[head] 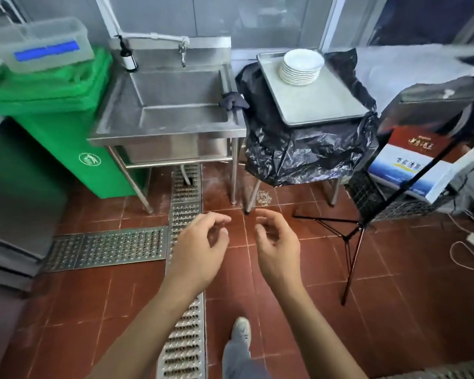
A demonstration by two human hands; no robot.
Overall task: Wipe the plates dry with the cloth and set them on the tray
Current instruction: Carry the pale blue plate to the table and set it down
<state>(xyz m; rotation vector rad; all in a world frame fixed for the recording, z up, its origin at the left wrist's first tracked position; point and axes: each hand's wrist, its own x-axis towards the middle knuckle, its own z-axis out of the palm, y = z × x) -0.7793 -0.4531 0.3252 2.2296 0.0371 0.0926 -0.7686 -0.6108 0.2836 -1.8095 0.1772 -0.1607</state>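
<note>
Plates (301, 67) are in neither grip, for the left hand (200, 248) and right hand (277, 246) hover empty with loosely curled fingers above the red floor tiles, while the white stack sits on the tray's (320, 99) far end and the dark cloth (233, 100) drapes the sink's (175, 105) edge.

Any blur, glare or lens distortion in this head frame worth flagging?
Head view: wide-angle bending bows the edges; the clear bin at upper left is smeared; light is even, with soft sheen and no harsh glare on the sink and tray; both hands and the plates stay legible.
</note>
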